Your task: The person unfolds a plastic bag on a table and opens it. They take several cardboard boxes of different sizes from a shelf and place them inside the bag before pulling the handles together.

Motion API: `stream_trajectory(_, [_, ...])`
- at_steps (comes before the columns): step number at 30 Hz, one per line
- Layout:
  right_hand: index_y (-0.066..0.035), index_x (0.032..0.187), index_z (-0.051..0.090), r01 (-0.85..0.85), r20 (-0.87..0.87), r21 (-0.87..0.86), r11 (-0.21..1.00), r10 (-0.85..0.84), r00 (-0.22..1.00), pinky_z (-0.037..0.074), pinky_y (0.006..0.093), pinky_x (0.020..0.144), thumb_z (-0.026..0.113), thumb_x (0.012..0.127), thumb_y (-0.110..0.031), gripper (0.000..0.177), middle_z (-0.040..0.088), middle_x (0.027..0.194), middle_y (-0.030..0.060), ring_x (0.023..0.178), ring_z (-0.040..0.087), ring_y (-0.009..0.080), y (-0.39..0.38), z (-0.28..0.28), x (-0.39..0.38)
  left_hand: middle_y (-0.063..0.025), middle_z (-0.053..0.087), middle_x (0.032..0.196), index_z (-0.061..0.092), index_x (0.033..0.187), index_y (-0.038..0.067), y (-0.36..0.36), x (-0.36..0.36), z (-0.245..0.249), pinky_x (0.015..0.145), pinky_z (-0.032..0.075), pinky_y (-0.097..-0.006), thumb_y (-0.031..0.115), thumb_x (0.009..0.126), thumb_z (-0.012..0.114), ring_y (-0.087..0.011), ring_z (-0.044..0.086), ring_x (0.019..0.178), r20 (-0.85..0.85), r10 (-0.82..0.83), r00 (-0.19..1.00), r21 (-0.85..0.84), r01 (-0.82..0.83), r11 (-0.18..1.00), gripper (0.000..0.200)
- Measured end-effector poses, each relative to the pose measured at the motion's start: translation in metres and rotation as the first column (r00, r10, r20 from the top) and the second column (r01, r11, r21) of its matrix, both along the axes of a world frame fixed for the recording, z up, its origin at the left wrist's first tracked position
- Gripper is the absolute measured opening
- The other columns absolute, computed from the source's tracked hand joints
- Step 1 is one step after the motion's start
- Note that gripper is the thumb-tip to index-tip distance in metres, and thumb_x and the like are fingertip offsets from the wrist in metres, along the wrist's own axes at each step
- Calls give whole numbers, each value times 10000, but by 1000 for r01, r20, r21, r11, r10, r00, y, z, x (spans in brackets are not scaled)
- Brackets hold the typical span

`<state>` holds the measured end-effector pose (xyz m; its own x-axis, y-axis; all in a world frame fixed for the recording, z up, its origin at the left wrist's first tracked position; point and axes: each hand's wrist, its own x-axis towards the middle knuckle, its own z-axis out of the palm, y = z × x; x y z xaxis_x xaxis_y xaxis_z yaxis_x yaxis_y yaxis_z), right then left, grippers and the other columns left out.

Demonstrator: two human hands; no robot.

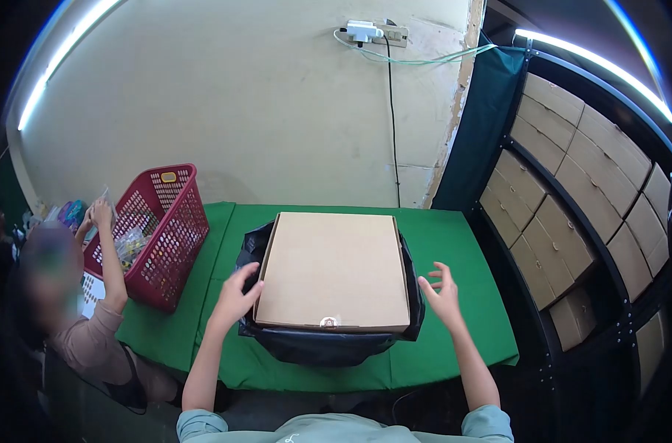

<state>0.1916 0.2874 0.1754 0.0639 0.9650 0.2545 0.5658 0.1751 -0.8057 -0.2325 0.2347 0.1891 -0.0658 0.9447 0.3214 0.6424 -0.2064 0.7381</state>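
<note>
Cardboard box [334, 269] lies closed between your fingers, on a black bag [321, 347] spread over the green bench [454, 244]. Your left hand [236, 295] rests loose, unclenched fingers against its left edge. Your right hand [443, 292] hovers spread and empty just off its right side. Beyond your left fingers stands a red basket [169, 236], with another person's hand [99, 214] beside it.

I could read no text anywhere. A small round sticker [329, 322] sat on the near edge of the cardboard box [334, 269] in front of me, its print too small to read. A yellow tag [169, 176] on the far rim of the red basket [175, 236], left, was also illegible.
</note>
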Motion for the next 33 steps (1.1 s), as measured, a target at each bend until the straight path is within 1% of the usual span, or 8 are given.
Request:
stream_trajectory(3, [78, 967, 528, 32, 342, -315, 949, 82, 936, 492, 301, 516, 606, 809, -385, 495, 611, 811, 172, 620, 611, 163, -11, 2, 9, -174, 506, 1101, 487, 1084, -24, -19, -8, 2, 848, 418, -377, 286, 740, 673, -326, 516, 951, -367, 387, 846, 313, -279, 908, 500])
stream_trajectory(7, [24, 622, 566, 21, 304, -569, 822, 187, 934, 453, 285, 461, 595, 822, -352, 427, 585, 534, 95, 472, 559, 116, -45, -5, 10, -177, 592, 843, 502, 920, -33, -58, -27, -43, 657, 471, -357, 404, 700, 712, -257, 593, 743, -88, 341, 936, -185, -351, 918, 532])
stream_trajectory(12, [-38, 535, 506, -171, -151, -419, 892, 117, 981, 369, 239, 397, 562, 851, -262, 391, 535, 494, 35, 411, 479, 85, -55, -44, 14, -34, 473, 500, 477, 610, -10, -81, -10, -63, 401, 370, -265, 252, 782, 646, -95, 476, 419, 227, 400, 888, -354, -307, 883, 356])
stream_trajectory(14, [-66, 529, 501, -209, -388, -361, 909, 57, 920, 314, 207, 380, 552, 854, -212, 360, 473, 463, -16, 388, 413, 57, -55, -37, 21, 3, 407, 486, 415, 566, 2, -82, -27, -57, 381, 304, -251, 176, 788, 616, -60, 403, 414, 229, 359, 905, -178, -323, 929, 346])
stream_trajectory(19, [-33, 529, 515, -198, -374, -308, 931, 73, 924, 301, 193, 370, 546, 856, -189, 363, 459, 438, -16, 376, 406, 42, -67, 31, 26, 43, 331, 457, 361, 520, 27, -91, -24, 12, 378, 220, -238, 50, 749, 579, -20, 304, 425, 254, 319, 913, -130, -295, 947, 317])
stream_trajectory(25, [7, 667, 576, -248, -235, -430, 868, 158, 959, 344, 203, 422, 609, 818, -226, 280, 521, 521, 11, 460, 494, 66, -76, 29, 40, 28, 463, 496, 493, 598, 16, -111, -38, 9, 416, 335, -201, 115, 803, 610, -32, 434, 445, 247, 188, 951, -395, -79, 915, 256])
stream_trajectory(29, [39, 867, 571, -135, -114, -276, 952, 107, 988, 449, 256, 592, 642, 791, -230, 289, 597, 767, 115, 696, 583, 143, -40, 6, 33, 11, 569, 702, 566, 806, 18, -83, -52, 19, 581, 397, -174, 83, 835, 576, -33, 524, 653, 487, 133, 863, -184, -48, 982, 71])
stream_trajectory(33, [48, 970, 551, 8, -91, -241, 971, -31, 995, 443, 298, 762, 641, 789, -201, 321, 608, 816, 103, 838, 569, 190, 23, -16, 13, -64, 577, 958, 519, 1054, 22, -14, -50, 6, 750, 438, -227, 97, 826, 596, -109, 558, 841, 502, 139, 854, -65, -123, 990, 252])
